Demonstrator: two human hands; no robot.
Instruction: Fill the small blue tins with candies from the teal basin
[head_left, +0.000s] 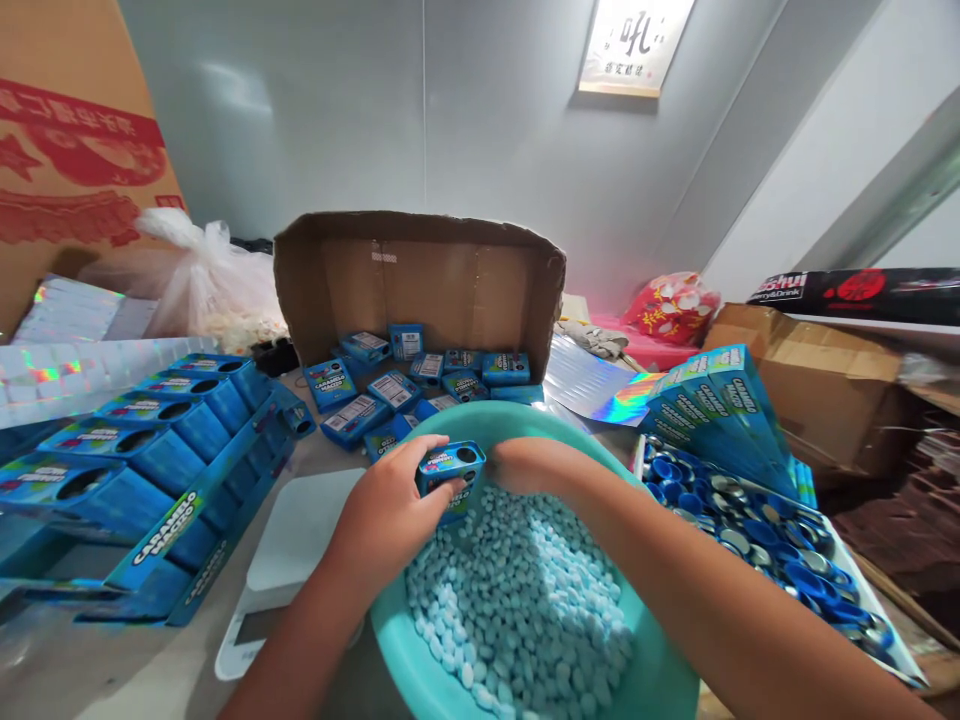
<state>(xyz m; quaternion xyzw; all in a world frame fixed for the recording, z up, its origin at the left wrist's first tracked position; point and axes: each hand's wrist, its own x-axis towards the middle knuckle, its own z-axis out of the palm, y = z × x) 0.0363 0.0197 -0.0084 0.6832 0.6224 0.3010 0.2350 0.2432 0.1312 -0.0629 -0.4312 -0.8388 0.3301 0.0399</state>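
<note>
My left hand (386,515) is closed round a small blue candy box (452,470) with a round hole in its top, held over a teal basin (660,690). The basin is heaped with small pale blue candies (517,600). My right hand (525,465) reaches in from the right and rests at the far rim, beside the box; its fingers are hidden behind the box and the wrist. Both forearms come up from the bottom of the view.
An open cardboard box (420,275) behind the basin spills several small blue boxes (375,395). Blue display trays (157,470) stand at left, a white scale (289,555) beside them. At right lie a tray of blue caps (765,540) and flat blue cartons (712,410).
</note>
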